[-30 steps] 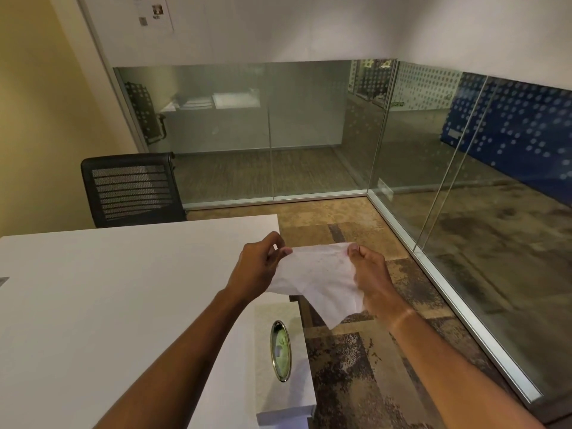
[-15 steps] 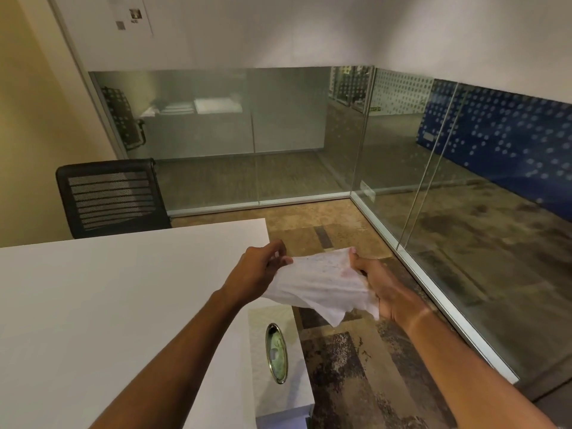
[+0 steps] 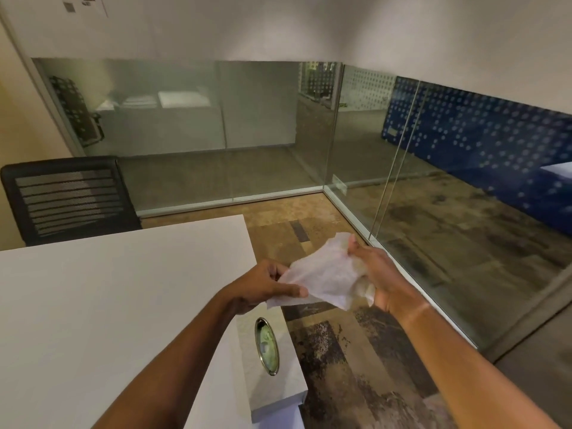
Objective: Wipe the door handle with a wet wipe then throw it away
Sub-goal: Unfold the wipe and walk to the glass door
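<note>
— What have the hands got?
— The left hand [image 3: 263, 281] pinches the near-left edge of a wet wipe [image 3: 325, 274], thumb pressed flat on top, fingers curled underneath. The right hand [image 3: 376, 274] is half closed, bunching the wipe's right side against the palm, one corner poking up past the fingertips.
— Where is the wipe?
— In the air between both hands, just beyond the right edge of the table [image 3: 108, 305], above the mottled carpet [image 3: 356, 366].
— Texture?
— Thin, white, creased, slightly see-through. Below it sits a pale box [image 3: 272, 379] with a shiny oval metal-rimmed opening.
</note>
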### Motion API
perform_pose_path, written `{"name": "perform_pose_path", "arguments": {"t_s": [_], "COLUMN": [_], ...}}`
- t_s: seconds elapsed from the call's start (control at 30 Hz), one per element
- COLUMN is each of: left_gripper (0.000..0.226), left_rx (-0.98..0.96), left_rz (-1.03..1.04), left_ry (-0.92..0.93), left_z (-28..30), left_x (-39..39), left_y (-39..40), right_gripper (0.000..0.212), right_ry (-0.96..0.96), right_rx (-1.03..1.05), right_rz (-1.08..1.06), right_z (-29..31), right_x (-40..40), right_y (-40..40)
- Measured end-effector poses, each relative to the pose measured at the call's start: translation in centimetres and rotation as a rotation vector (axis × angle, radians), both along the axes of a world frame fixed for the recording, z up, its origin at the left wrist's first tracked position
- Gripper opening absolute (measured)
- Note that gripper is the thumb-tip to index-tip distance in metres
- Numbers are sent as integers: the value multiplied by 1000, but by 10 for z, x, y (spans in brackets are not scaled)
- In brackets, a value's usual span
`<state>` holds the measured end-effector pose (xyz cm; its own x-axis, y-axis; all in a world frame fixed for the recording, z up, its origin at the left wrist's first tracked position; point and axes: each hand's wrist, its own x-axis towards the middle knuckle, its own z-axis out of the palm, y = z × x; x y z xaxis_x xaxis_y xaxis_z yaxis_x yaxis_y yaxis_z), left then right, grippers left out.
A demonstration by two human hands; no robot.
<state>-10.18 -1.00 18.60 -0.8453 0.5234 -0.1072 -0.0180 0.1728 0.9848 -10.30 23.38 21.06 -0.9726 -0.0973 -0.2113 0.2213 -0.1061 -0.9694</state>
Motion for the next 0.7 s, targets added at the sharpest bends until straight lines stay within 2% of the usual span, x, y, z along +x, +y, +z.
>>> {"name": "perform_pose_path", "arguments": {"t_s": [0.03,0.1,0.23,0.33,0.43,0.53,0.7], "left_gripper": [5,8,35,27,18,19,22], "left_rx": [12,127,400,472,417,343,55], "left_rz": [14,97,378,616,737,784,769], "left_ry": [-2,-15,-38,-79,-19,42,271], "left_z": [-3,-8,-9,-9,-4,-1,0], "left_x": [0,1,3,-1,-2,-1,0], "left_y": [0,2,12,25,42,58,76], "right_gripper": [34,31,27,28,32,34,45], "right_ry": [-1,1,12,88,187,216,250], "right_rx": [-21,-47,7,54,117,169,166], "right_rz": [-32,-100,-187,-208,-219,-269,-494], "right_z": [0,-2,-10,-18,-23,-25,-30], "right_x": [1,3,6,10,16,20,21], "right_y": [-1,-3,-12,-21,-22,-18,6]}}
